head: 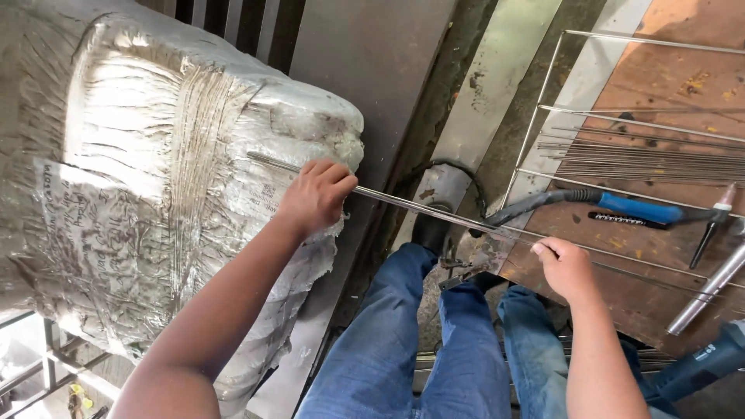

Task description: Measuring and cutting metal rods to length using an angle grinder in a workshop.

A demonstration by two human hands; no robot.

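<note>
From the head camera I see my left hand [317, 196] closed around a long thin metal rod [411, 206], gripping it near its left end, right over the corner of a big plastic-wrapped bale [132, 178] that fills the left of the view. The rod runs slanting down to the right, crossing the dark gap above my knees and reaching the rusty brown surface [660, 77]. My right hand [565, 268] rests at the near edge of that surface, fingers curled with the knuckles toward me; it lies against a thin rod there, but I cannot tell whether it is gripping that rod or only pressing on it. Just beyond the right hand lies a welding torch with a blue handle [640, 208], its dark hose curving back toward the gap. A wire frame of thin bars [543, 109] lies on the surface, and a bundle of loose thin rods [644, 159] rests across it further back. At the right edge a thicker shiny metal tube [708, 291] lies slanted, and a blue-grey power tool [702, 365] sits low in the corner beside my right arm. My legs in blue jeans [403, 349] show below, between the bale and the surface.
</note>
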